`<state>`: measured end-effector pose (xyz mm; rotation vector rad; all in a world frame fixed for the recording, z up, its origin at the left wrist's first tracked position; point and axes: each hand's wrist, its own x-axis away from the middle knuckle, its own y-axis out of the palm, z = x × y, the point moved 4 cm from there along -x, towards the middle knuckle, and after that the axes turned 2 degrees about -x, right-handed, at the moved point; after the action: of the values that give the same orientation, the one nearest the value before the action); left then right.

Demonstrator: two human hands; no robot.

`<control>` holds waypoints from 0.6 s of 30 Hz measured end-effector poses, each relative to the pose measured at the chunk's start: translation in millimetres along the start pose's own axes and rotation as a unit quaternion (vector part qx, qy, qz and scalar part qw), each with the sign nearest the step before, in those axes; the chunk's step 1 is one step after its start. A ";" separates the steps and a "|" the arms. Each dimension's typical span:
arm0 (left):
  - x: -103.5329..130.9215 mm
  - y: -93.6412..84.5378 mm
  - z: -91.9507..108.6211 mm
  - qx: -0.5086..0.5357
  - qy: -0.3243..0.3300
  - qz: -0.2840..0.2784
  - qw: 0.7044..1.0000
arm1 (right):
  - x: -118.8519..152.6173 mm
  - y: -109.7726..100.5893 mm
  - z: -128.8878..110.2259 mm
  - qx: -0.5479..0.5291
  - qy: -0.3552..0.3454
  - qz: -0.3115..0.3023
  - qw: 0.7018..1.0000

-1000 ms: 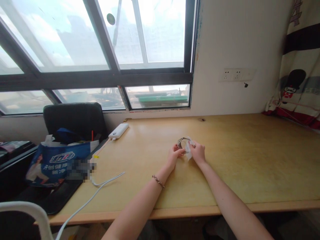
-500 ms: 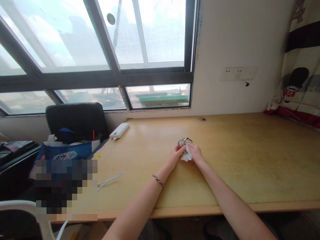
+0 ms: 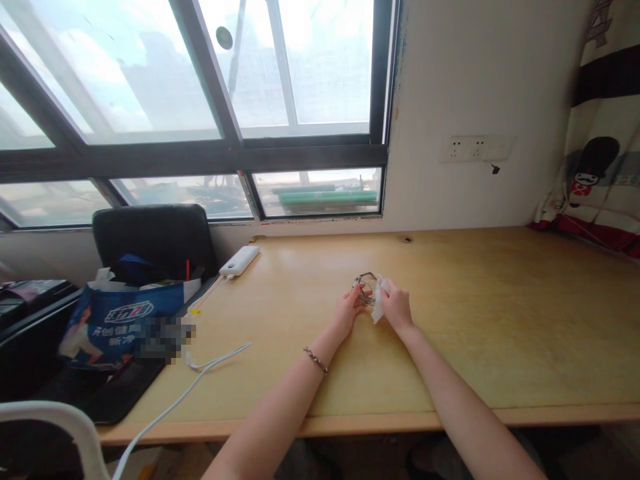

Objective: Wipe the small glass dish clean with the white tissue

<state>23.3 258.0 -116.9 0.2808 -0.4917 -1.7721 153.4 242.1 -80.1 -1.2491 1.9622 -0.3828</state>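
Left hand (image 3: 349, 311): fingers closed around a ring-shaped metallic object (image 3: 364, 299), held just right of frame centre, over the tabletop (image 3: 475, 320). Right hand (image 3: 397, 306): fingers pinching a white tissue (image 3: 379, 303) at the object's right side. White power bank (image 3: 240, 261) lies on the tabletop, left of centre, cable attached at its near end.

Counter (image 3: 480, 320): pale wood look, smooth, faintly glossy
Ring-shaped object (image 3: 368, 275): metallic-looking, shiny
White sheet (image 3: 379, 303): thin, matt, paper-like
Power bank (image 3: 241, 261): smooth white plastic look
Chair back (image 3: 153, 233): black, leather-like, soft sheen
Curtain (image 3: 607, 133): printed cloth, matt
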 end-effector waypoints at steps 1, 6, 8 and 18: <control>-0.9 -1.4 0.4 0.009 -0.007 0.008 1.000 | -1.3 0.4 0.7 -0.026 0.010 -0.005 1.000; -4.1 -4.5 3.3 0.058 -0.029 0.023 0.998 | -1.3 22.6 8.3 -0.235 0.143 -0.149 0.950; -4.6 -3.4 3.7 0.061 -0.045 0.007 0.997 | 2.5 31.0 7.5 -0.282 0.169 -0.195 0.924; 3.0 8.7 2.7 -0.031 -0.013 -0.089 0.995 | 1.7 21.5 12.5 -0.162 0.195 -0.138 0.957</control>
<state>28.9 253.8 -110.2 0.2642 -0.4400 -1.9632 148.5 252.7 -102.1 -1.7791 2.2493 -0.4885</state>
